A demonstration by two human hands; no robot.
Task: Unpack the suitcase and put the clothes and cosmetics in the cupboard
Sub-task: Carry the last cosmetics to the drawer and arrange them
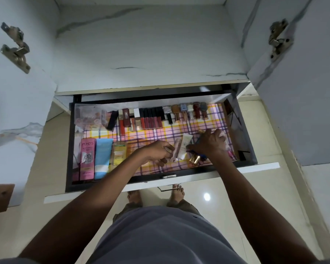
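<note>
Nearest the camera is the person's grey shirt (160,237) at the bottom of the frame, and both bare forearms reach up from it into an open drawer (245,130) of the cupboard (145,44). At the centre of the frame, the left hand (157,152) has its fingers curled around the lower end of a small pinkish tube (176,151). Just to the right, the right hand (210,143) is curled over a bundle of small cosmetics; a pale cream tube (186,146) sticks out of it on the left side, and gold caps (195,159) show under the wrist. What else the hand holds is hidden.

The drawer is lined with a checked pink and yellow cloth (179,128). Along its upper edge stands a row of lipsticks (151,119) and, to the right of them, nail polish bottles (189,111). In the upper left corner of the drawer is a clear plastic box (89,115). At the lower left lie a pink Pond's BB box (87,159), a blue tube (102,159) and a yellow bottle (119,155), side by side. Bare feet (176,195) stand on the tiled floor (255,197) below the drawer.
</note>
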